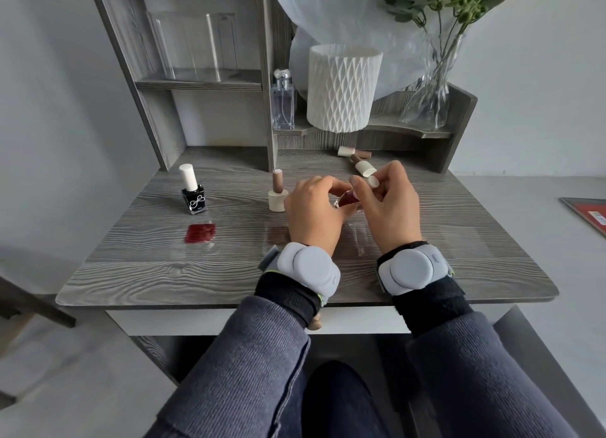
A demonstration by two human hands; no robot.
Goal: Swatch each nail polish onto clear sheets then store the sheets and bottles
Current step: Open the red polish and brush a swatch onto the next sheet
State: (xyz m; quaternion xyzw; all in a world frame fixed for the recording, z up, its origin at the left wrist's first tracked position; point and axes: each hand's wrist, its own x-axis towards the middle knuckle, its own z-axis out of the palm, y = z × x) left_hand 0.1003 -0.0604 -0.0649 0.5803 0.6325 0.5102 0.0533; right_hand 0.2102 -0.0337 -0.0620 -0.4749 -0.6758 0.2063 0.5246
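Far left on the table [131, 273]: black polish bottle [192, 193], white cap, upright. Just in front of it is a clear sheet [200, 233] carrying a dark red swatch, flat on the wood. Up on the shelf behind sits a clear acrylic holder [196, 44].

Moving in: taupe polish bottle [278, 191] stands upside down on its cream cap, just left of my left hand [314, 208]. Perfume bottle [283, 100] on the raised ledge behind it.

Centre: left hand has its fingers curled round the dark red bottle [347, 200], held tilted just above the tabletop, between both hands. Right hand [388, 204] pinches the white cap [373, 182] at the top of that bottle with thumb and forefinger. I can't tell if the cap is seated or already loose; the fingers cover the joint. Both hands are clamped, none spread. A grey wrist unit [308, 268] is strapped on the left wrist, and another grey unit [413, 268] on the right. Faint glare of more clear sheets [359, 237] on the table under the hands; I can't make out their edges.

Behind the right hand: two lying polish bottles [362, 165], cream caps, touching or nearly so, near the back ledge. Above them is a white ribbed pot [344, 86], then a glass vase [429, 93] with greenery.

Far right edge: a flat red item [587, 216] on the grey surface, cut off by the frame.
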